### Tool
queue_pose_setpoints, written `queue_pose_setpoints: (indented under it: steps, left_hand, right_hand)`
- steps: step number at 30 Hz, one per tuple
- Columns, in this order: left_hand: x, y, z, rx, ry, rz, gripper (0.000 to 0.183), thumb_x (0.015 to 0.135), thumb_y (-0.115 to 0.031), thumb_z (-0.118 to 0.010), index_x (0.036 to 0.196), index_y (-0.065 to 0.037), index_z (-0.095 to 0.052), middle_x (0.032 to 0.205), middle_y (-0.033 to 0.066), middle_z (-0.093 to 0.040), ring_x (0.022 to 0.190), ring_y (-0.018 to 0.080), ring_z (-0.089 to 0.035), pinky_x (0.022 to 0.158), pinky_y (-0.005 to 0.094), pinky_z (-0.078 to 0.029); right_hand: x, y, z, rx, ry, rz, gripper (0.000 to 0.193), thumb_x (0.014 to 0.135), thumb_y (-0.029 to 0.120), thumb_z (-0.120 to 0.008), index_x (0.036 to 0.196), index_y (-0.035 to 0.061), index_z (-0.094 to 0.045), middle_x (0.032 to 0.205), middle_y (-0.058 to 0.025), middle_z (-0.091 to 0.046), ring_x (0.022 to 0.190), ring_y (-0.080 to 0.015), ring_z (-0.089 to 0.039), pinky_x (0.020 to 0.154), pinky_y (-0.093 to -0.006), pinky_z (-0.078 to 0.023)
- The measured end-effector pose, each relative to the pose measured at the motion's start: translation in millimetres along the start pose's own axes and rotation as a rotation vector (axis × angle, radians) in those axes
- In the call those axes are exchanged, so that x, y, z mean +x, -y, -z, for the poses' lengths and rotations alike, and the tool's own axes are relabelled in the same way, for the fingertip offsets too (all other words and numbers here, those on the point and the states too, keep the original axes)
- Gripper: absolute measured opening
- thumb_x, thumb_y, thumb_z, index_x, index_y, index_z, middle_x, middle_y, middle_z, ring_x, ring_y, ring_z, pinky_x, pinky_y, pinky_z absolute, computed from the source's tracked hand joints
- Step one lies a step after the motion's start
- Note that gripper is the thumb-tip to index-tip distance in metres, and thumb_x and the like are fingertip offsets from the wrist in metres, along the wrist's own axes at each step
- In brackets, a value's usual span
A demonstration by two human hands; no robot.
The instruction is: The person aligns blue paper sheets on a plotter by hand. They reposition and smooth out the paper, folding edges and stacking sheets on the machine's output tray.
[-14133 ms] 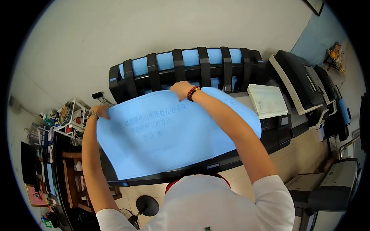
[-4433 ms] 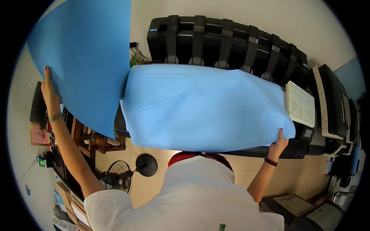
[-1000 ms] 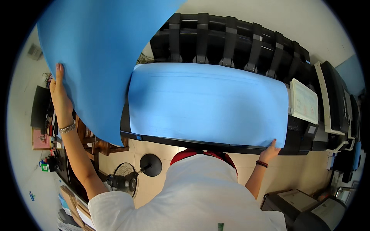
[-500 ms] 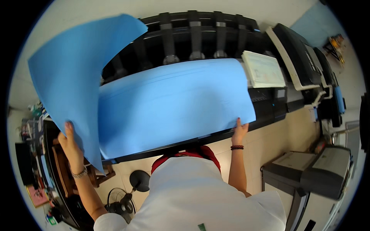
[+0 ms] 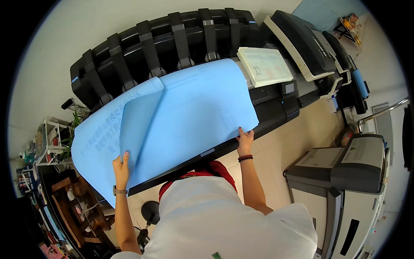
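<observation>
Large blue paper sheets (image 5: 202, 103) lie across the top of a long black machine, drooping over its near edge. Their left part carries dark printed writing. Between the thumb and fingers of my left hand (image 5: 121, 172) is the edge of the top sheet (image 5: 141, 116), which is folded back over itself toward the right and bares the sheet below. My right hand (image 5: 245, 141) pinches the near right corner of the sheets, its thumb on top and its other fingers partly hidden.
Behind the sheets rises the black wide-format printer (image 5: 172, 39) with several strap-like arms. A stack of pale papers (image 5: 265, 67) rests right of the sheets. A black-and-white machine (image 5: 302, 45) stands beyond, a grey one (image 5: 340, 168) at right, a wooden chair (image 5: 73, 203) at left.
My left hand has moved right and the raised sheet has come down into a fold, uncovering the printed sheet at left. My right hand stays at the corner while the view has shifted.
</observation>
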State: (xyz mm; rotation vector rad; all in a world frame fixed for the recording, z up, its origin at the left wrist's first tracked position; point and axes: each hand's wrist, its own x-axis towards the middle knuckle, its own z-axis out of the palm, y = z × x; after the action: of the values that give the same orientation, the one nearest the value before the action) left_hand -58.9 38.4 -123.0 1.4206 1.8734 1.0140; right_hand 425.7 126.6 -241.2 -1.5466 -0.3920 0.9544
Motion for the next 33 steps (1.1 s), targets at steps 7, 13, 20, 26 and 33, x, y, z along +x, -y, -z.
queue_pose_setpoints:
  steps: [7,13,20,26,33]
  left_hand:
    - [-5.2,-6.4,-27.9,0.167,0.068,-0.304,0.038,0.096,-0.027,-0.057,0.076,0.006,-0.059,0.054,0.0178,-0.046,0.045,0.0234,-0.037,0.047,0.0353,-0.033]
    - [-2.0,13.6,-43.6,0.114,0.064,-0.109,0.043,0.096,-0.032,-0.058,0.073,0.004,-0.060,0.055,0.0125,-0.049,0.051,0.0173,-0.041,0.050,0.0349,-0.034]
    - [45.7,41.4,7.4,-0.308,-0.040,0.320,0.040,0.094,-0.040,-0.060,0.087,-0.001,-0.062,0.083,-0.0007,-0.056,0.073,0.0078,-0.046,0.066,0.0261,-0.041]
    - [53.9,46.7,6.4,-0.301,-0.024,0.392,0.046,0.091,-0.043,-0.063,0.097,0.002,-0.067,0.091,0.0050,-0.064,0.083,0.0101,-0.055,0.077,0.0242,-0.045]
    - [50.5,57.0,-12.3,-0.261,-0.049,0.322,0.045,0.094,-0.040,-0.060,0.102,0.003,-0.067,0.089,0.0013,-0.063,0.080,0.0076,-0.051,0.075,0.0234,-0.042]
  right_hand:
    - [-3.1,-2.6,-3.9,0.013,-0.025,0.052,0.045,0.087,0.005,-0.067,0.123,0.0014,-0.041,0.088,-0.0037,-0.063,0.072,-0.0099,-0.055,0.057,-0.0264,-0.045]
    - [-3.5,-0.8,-1.6,0.014,-0.019,0.031,0.045,0.087,0.006,-0.068,0.123,0.0024,-0.041,0.089,-0.0044,-0.064,0.075,-0.0103,-0.057,0.059,-0.0263,-0.047]
    - [1.3,0.6,0.6,-0.012,-0.028,-0.005,0.048,0.087,0.008,-0.069,0.124,0.0024,-0.039,0.096,-0.0067,-0.064,0.081,-0.0135,-0.060,0.062,-0.0280,-0.050]
    - [1.5,6.6,0.8,0.007,-0.014,-0.084,0.052,0.087,0.011,-0.070,0.126,0.0060,-0.038,0.102,-0.0080,-0.062,0.086,-0.0166,-0.059,0.067,-0.0325,-0.053]
    - [70.3,8.3,41.9,-0.142,-0.257,0.451,0.057,0.086,0.014,-0.071,0.134,0.0025,-0.042,0.097,-0.0090,-0.060,0.088,-0.0173,-0.059,0.081,-0.0327,-0.052]
